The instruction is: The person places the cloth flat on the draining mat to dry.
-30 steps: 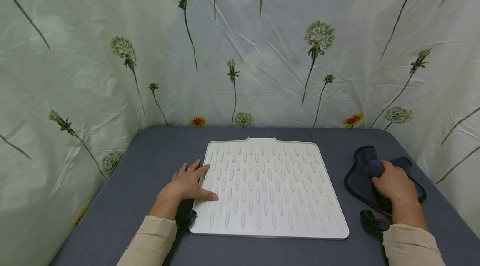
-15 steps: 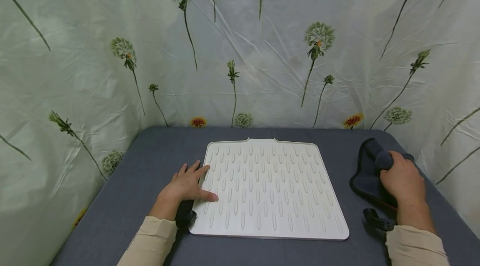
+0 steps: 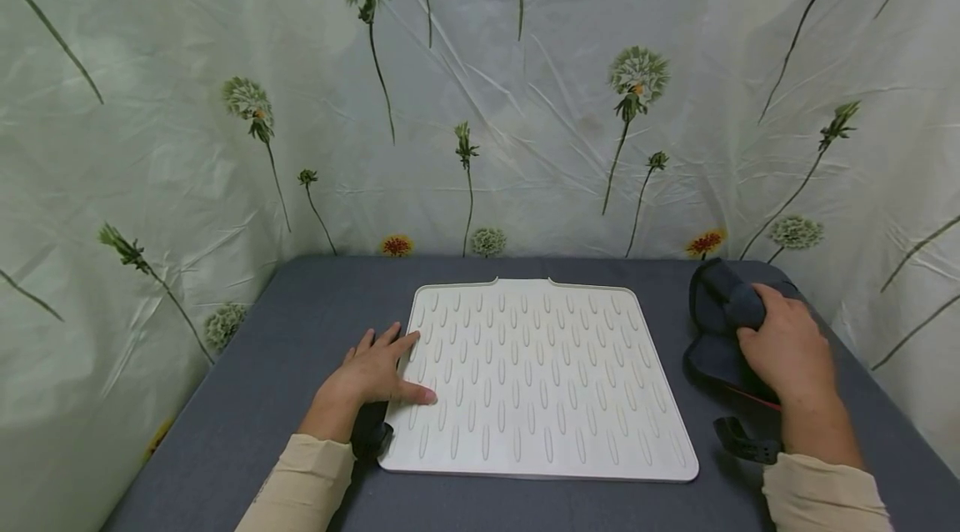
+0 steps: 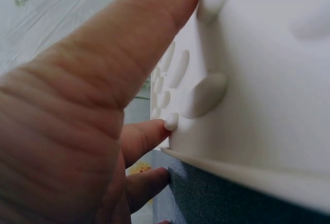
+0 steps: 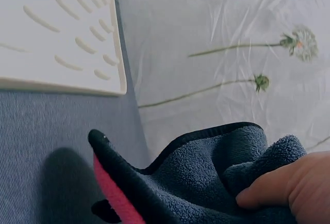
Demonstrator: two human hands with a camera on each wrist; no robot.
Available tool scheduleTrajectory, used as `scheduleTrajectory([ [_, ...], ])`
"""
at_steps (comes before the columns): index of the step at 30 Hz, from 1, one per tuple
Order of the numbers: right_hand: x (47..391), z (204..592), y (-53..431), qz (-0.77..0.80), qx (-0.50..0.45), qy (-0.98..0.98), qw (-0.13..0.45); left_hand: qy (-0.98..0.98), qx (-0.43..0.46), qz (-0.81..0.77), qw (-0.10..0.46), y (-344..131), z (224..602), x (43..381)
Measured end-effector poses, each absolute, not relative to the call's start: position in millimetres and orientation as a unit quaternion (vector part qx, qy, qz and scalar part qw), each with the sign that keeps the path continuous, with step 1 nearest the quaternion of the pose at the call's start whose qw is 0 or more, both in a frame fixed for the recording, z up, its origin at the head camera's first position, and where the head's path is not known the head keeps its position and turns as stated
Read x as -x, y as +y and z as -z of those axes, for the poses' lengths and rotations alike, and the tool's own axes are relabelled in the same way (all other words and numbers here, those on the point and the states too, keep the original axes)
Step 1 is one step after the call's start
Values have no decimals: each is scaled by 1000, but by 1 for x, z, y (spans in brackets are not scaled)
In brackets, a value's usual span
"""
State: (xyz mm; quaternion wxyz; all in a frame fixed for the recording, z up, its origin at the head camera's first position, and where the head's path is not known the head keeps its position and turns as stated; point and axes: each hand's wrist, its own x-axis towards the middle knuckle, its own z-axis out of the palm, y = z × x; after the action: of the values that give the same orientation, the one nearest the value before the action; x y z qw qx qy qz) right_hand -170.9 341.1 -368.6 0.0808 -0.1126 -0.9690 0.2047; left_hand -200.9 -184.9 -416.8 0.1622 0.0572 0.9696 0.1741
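A white drip tray [image 3: 540, 382] with rows of raised oval ridges lies flat on the grey-covered table. My left hand [image 3: 369, 372] rests at the tray's left edge with fingers spread. In the left wrist view the thumb [image 4: 124, 38] lies along the ridged surface, and one fingertip touches a ridge near the rim. Right of the tray, my right hand [image 3: 791, 344] grips a bunched dark blue-grey microfibre cloth [image 3: 720, 336] with black edging. Its pink underside shows in the right wrist view, where the cloth [image 5: 196, 177] hangs in folds and the thumb presses into it.
The grey table cover [image 3: 600, 507] surrounds the tray. Behind the table hangs a white sheet [image 3: 540, 98] printed with dandelions. A black strap [image 3: 746, 440] juts out by the right wrist, and a dark wrist device [image 3: 371, 436] sits by the left.
My right hand first shifts right with the cloth, then back left and farther from me, with the cloth more raised and folded. The left hand and the tray stay put.
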Motion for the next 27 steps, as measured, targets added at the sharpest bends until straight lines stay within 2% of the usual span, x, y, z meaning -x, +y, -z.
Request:
scheduleTrajectory([
  [9, 170, 366, 325, -210, 95, -969, 92, 970, -62, -175, 159, -183, 416, 200],
  [27, 169, 371, 257, -238, -14, -955, 178, 971, -58, -169, 159, -185, 421, 203],
])
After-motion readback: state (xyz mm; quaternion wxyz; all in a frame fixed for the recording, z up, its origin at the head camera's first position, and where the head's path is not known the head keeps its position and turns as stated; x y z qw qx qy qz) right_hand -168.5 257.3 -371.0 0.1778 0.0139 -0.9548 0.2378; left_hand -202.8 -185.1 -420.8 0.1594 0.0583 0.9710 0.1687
